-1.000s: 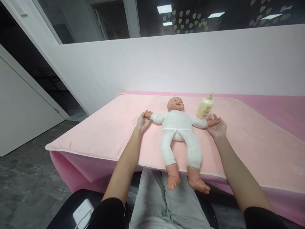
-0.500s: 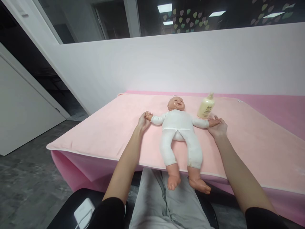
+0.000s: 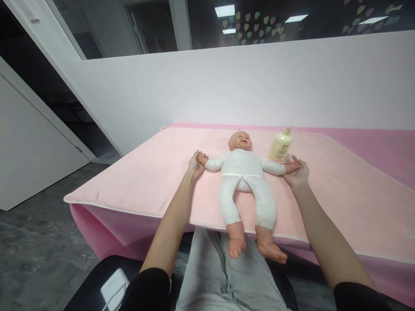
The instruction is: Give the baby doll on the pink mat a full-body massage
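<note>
A baby doll (image 3: pixel 242 163) with a white cloth body lies face up on the pink mat, its arms stretched out sideways. Its bare feet hang over the mat's near edge. My left hand (image 3: pixel 196 164) is closed around the doll's small hand on the left. On the other side my right hand (image 3: pixel 298 172) grips the doll's other hand from below, thumb on top. A pale yellow pump bottle (image 3: pixel 280 145) stands upright just beyond my right hand, close to the doll's arm.
The pink mat (image 3: pixel 136 172) covers the table, with a darker pink cloth (image 3: pixel 382 149) beneath it. A white wall (image 3: pixel 233 86) with a window rises behind. A white device with a cable (image 3: pixel 114 288) lies on a black seat at lower left.
Almost nothing differs. The fingers of my right hand have shifted very slightly around the doll's hand; the doll and the bottle stay in place.
</note>
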The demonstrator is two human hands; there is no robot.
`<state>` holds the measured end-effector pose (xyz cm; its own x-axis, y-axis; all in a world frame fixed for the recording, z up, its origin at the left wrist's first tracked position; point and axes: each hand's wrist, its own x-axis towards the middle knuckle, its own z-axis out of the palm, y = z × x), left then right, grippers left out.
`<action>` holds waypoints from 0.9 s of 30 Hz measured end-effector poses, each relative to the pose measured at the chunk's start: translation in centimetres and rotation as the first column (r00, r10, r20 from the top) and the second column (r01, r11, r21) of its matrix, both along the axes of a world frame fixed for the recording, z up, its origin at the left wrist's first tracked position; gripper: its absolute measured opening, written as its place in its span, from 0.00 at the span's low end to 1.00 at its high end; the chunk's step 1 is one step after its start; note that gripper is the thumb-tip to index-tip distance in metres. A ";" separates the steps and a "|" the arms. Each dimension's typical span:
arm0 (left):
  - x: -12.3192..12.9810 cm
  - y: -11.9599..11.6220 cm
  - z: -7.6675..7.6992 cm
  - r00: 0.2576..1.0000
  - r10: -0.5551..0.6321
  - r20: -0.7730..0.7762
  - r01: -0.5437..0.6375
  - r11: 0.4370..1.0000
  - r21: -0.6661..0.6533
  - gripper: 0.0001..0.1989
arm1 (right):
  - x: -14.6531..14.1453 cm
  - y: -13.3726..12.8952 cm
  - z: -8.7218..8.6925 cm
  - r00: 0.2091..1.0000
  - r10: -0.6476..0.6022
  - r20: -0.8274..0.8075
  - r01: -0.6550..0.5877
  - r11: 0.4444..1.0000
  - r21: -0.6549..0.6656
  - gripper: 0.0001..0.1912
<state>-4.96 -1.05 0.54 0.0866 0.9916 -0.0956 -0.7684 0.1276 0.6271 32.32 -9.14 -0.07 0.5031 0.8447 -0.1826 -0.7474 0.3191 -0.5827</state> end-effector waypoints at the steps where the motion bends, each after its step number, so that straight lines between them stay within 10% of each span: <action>1: 0.0 0.0 0.0 1.000 0.004 0.012 -0.004 1.000 -0.002 0.13 | 0.0 0.0 -0.1 1.000 -0.005 0.011 0.005 1.000 -0.004 0.09; 27: -0.3 -0.1 0.4 0.972 0.018 0.233 -0.025 0.999 0.029 0.13 | 0.1 0.4 -0.2 0.997 0.072 0.034 -0.073 0.997 0.030 0.06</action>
